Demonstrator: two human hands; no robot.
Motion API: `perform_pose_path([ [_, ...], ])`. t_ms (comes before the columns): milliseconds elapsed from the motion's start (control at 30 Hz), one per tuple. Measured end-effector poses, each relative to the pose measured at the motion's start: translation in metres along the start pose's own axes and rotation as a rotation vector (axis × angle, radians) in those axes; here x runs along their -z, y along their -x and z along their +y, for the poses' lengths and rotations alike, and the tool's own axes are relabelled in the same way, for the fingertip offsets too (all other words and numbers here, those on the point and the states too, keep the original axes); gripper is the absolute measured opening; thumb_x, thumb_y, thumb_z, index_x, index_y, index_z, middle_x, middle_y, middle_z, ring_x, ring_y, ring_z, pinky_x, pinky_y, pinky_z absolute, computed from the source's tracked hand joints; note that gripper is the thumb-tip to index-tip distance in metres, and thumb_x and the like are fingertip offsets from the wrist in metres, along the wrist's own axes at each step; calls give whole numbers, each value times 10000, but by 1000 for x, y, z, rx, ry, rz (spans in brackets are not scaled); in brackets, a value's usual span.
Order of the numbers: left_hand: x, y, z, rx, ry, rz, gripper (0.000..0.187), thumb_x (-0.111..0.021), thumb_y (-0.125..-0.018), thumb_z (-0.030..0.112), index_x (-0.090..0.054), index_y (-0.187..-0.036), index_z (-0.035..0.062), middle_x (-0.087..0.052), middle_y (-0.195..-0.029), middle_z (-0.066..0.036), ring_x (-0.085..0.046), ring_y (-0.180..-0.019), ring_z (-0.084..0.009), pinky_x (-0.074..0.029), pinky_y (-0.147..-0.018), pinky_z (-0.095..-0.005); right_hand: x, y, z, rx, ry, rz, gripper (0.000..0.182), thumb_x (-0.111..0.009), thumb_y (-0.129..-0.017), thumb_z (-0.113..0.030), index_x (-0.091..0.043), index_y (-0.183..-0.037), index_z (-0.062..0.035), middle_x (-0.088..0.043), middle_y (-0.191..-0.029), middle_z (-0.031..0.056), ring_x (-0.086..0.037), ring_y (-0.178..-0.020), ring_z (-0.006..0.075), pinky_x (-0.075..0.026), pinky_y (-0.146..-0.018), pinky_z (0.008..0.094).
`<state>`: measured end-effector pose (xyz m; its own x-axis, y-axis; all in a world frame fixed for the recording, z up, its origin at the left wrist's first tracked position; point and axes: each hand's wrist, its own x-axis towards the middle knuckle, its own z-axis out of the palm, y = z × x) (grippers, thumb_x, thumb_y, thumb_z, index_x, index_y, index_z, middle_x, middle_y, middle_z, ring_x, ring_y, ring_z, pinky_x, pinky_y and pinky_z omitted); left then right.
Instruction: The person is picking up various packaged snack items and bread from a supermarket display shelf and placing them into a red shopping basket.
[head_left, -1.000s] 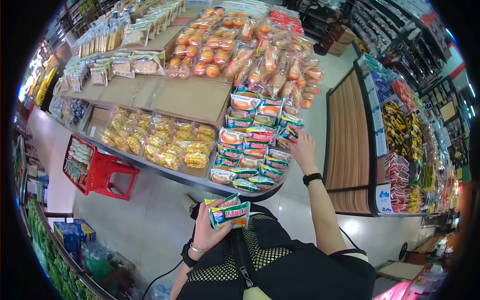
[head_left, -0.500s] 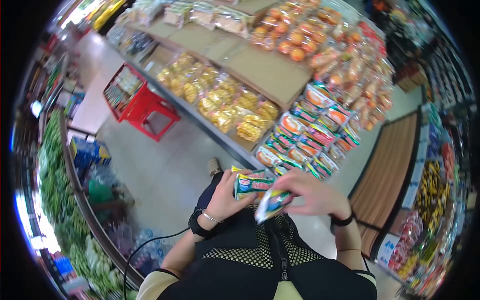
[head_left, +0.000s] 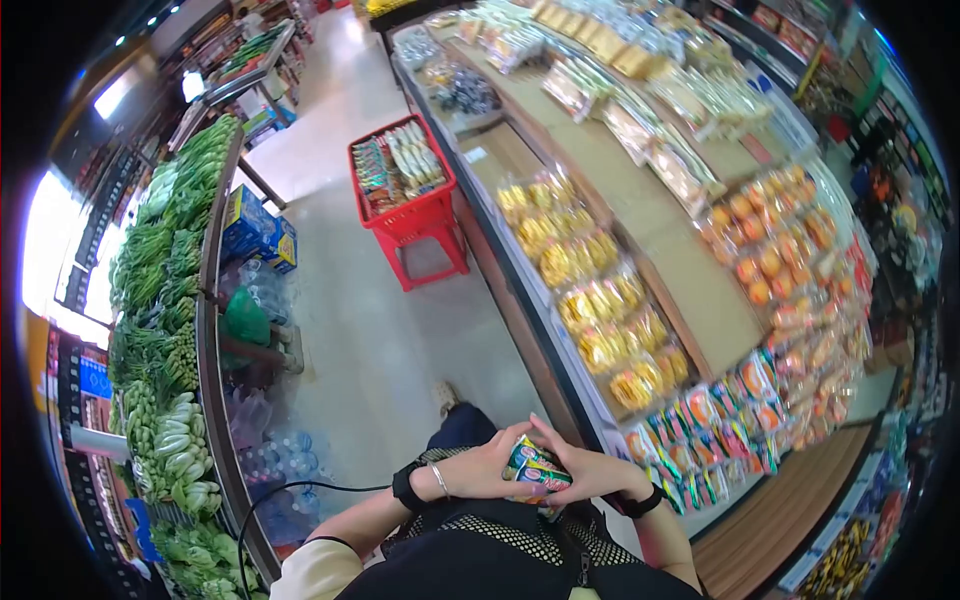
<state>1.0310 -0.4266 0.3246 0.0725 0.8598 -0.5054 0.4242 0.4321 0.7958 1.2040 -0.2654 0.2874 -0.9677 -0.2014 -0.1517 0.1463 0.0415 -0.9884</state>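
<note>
Green plastic snack packs [head_left: 538,466], before the person's waist: left hand [head_left: 484,468] and right hand [head_left: 594,471] closed round them. Red basket [head_left: 408,214], filled, atop red stool [head_left: 432,264].

Open floor [head_left: 370,335] ahead, red basket [head_left: 413,222] beyond

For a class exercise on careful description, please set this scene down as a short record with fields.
Setting: shop aisle
Left hand: grip closed on small wrapped packets
Right hand: grip around the same packets from the other side
Packet count: cannot tell, fingers partly hide them
Wrists: dark bands on both, bracelet on the left
Right side: display stand with rows of colourful packets and bagged yellow snacks
Ahead: red basket of packaged goods, on a red stool
Left side: leafy vegetables
</note>
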Motion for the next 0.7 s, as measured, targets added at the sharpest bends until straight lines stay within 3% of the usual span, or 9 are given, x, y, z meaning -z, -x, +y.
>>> perform_pose_path([
  [100,57,12,-38,47,55,97,1041,-717,-776,569,-154,-1447,6,-440,-1335,-310,-544,-1187,-408,-432,-1018,-414,18,-73,-16,-182,-29,-103,1167,-792,-760,-204,73,-1520,-13,-319,-1457,271,-350,-1366,303,-281,-1124,336],
  [267,162,43,-86,59,-64,78,1066,-694,-753,642,-195,-1438,-5,-465,-1283,-335,-565,-1130,-454,-471,-972,-436,33,-208,-18,-200,168,-210,1128,-787,-742,-327,-41,-1527,-11,-386,-1403,246,-413,-1306,274,-336,-1087,320],
  [333,194,48,-109,142,-267,84,1089,-616,-748,735,-235,-1435,-19,-506,-1166,-325,-616,-1010,-485,-513,-905,-477,43,-267,-27,-177,-10,-313,1139,-791,-732,-348,-44,-1517,5,-399,-1383,240,-438,-1279,276,-357,-1075,323],
  [500,269,57,-170,136,-194,120,1086,-608,-772,705,-224,-1409,-87,-471,-1171,-325,-624,-979,-486,-548,-844,-466,73,-379,-56,-330,-12,-458,1219,-799,-721,-329,69,-1518,-18,-364,-1435,216,-456,-1257,256,-378,-1048,296],
  [567,299,55,-179,171,-137,121,1080,-631,-775,679,-205,-1423,-74,-454,-1206,-317,-611,-1002,-478,-528,-877,-458,90,-413,-62,-339,15,-566,1216,-791,-722,-292,87,-1519,-20,-356,-1443,213,-455,-1258,258,-366,-1057,295],
  [700,356,31,-210,162,-6,194,997,-698,-782,585,-231,-1418,-23,-433,-1238,-300,-572,-1062,-465,-489,-936,-445,129,-473,-67,-391,-22,-527,1179,-786,-727,-270,46,-1523,-17,-342,-1448,219,-425,-1286,257,-349,-1070,299],
])
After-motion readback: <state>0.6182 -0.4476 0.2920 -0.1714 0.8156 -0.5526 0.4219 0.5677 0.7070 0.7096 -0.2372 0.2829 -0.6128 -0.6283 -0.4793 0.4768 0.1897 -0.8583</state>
